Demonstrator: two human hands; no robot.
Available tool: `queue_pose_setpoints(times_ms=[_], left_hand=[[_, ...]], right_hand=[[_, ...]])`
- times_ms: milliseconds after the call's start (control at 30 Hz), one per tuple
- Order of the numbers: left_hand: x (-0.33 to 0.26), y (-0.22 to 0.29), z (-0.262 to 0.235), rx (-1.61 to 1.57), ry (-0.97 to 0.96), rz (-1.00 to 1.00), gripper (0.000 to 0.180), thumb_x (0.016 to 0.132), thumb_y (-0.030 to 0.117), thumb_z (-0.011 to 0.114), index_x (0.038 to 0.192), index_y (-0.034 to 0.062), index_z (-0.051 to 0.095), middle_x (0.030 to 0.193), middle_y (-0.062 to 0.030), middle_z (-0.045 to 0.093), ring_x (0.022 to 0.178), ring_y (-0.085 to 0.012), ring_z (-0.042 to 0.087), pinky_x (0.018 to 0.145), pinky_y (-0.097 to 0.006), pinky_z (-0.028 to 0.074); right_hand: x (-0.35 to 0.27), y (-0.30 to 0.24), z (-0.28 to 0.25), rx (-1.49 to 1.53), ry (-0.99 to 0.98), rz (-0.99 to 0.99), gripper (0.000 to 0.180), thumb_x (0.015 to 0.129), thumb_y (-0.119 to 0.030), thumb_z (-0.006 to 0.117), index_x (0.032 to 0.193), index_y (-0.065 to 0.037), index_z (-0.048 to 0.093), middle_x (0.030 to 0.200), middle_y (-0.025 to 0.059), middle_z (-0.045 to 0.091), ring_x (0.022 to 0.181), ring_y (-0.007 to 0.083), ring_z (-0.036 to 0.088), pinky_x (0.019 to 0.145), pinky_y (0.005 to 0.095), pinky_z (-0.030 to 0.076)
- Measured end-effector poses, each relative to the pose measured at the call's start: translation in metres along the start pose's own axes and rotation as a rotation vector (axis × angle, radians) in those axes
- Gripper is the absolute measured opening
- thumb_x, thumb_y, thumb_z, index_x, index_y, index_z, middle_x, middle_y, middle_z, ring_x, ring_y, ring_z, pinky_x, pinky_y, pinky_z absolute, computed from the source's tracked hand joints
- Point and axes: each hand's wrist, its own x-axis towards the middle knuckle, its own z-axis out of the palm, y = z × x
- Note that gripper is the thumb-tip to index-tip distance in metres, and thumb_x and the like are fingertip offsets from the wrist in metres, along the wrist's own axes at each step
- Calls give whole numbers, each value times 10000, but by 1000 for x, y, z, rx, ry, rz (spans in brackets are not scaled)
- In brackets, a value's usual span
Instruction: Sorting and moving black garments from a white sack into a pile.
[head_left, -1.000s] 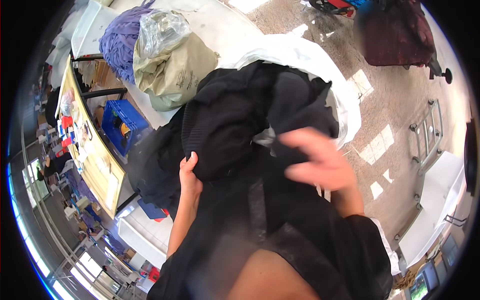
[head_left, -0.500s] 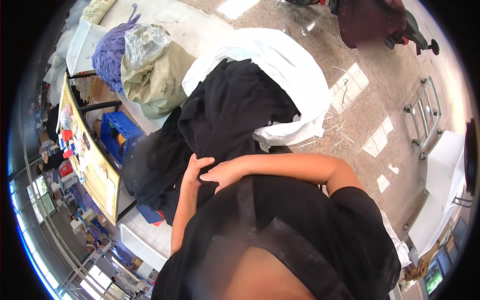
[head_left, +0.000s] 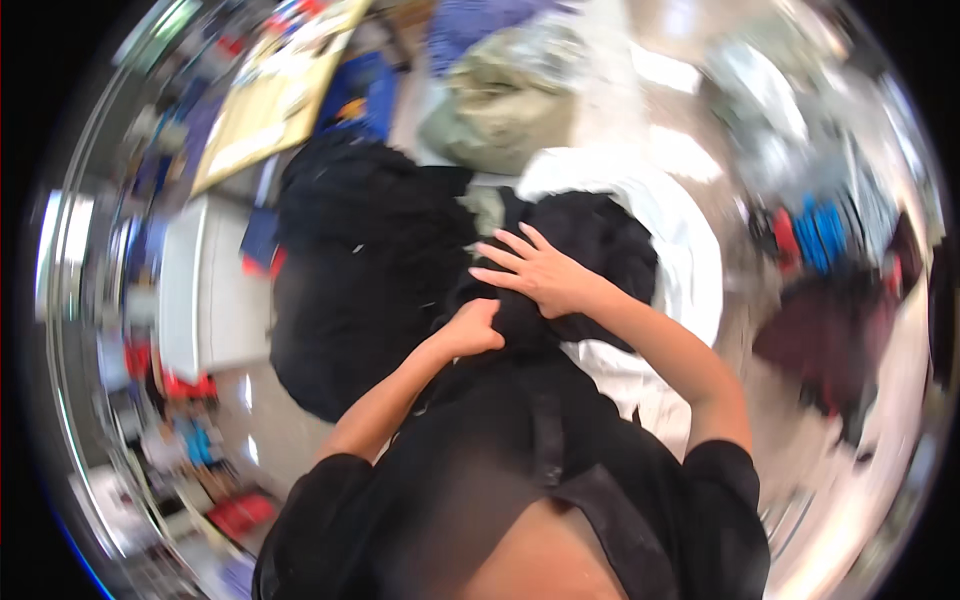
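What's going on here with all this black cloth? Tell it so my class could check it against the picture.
A person is handling black cloth with both bare hands. The left hand is curled against it, though its grip is unclear; the right hand lies on it, fingers spread. To the right, an open white sack holds more black cloth. A large black pile sits to the left, and an olive sack stands beyond.
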Motion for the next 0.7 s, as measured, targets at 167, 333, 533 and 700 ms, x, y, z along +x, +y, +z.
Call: queue_pose_setpoints(times_ms=[167,333,533,700], left_hand=[[-61,-24,3,-65,282,2,302,554,47,580,850,8,624,777,-196,642,784,-342,631,705,-391,479],[-136,10,-44,-265,551,73,367,593,-21,550,946,25,640,829,-150,659,803,-248,646,722,-320,476],[-237,-7,-92,36,908,228,571,591,74,645,1155,44,564,1110,-140,598,1117,-255,496,929,-382,396],[-309,-89,-114,-698,865,164,456,581,-46,573,1034,-24,617,878,-52,655,863,-108,570,792,-247,443]], right_hand=[[38,-19,48,349,-56,-9,190,564,-105,629,751,-86,610,685,98,579,800,316,589,809,408,438],[103,-93,-34,343,38,51,210,571,-106,640,776,-61,622,717,130,604,749,343,587,686,397,462],[195,-175,-119,465,126,17,269,548,-121,714,784,-52,605,722,115,586,708,324,573,651,361,441],[300,-239,-109,531,-74,-39,417,470,-86,655,875,-9,591,802,138,601,816,284,608,758,307,453]])
